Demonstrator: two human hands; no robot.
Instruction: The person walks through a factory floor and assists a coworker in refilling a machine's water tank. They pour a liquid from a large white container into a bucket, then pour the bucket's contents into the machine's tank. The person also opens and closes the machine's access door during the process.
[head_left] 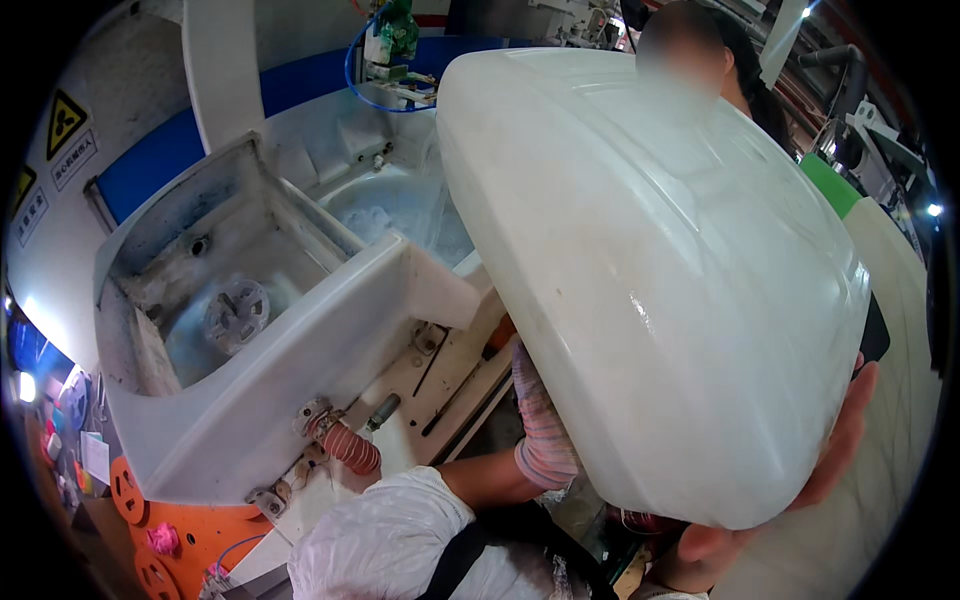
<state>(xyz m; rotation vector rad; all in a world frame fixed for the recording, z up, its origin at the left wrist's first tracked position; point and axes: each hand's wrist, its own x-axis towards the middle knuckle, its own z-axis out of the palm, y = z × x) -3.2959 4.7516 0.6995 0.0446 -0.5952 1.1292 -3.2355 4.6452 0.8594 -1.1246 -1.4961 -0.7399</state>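
A large glossy white molded shell (640, 270), rounded and hollow-looking, fills the middle and right of the head view, tilted up in front of me. Its lower right edge rests in my right hand (845, 435), with fingers and thumb wrapped around it. My left hand (536, 415), in a pink-grey striped knit glove, reaches up against the shell's left edge; its fingers are hidden behind it. On the left stands a white mold (330, 320) with open hollows, its walls stained. A round clear disc (237, 312) lies inside its nearer hollow.
A person (740, 70) stands close behind the shell. A ribbed reddish hose (350, 447) and metal fittings (312, 415) stick out below the mold. An orange plate (190, 540) with round cutouts is at lower left. Beside the shell runs a cream surface (895, 300).
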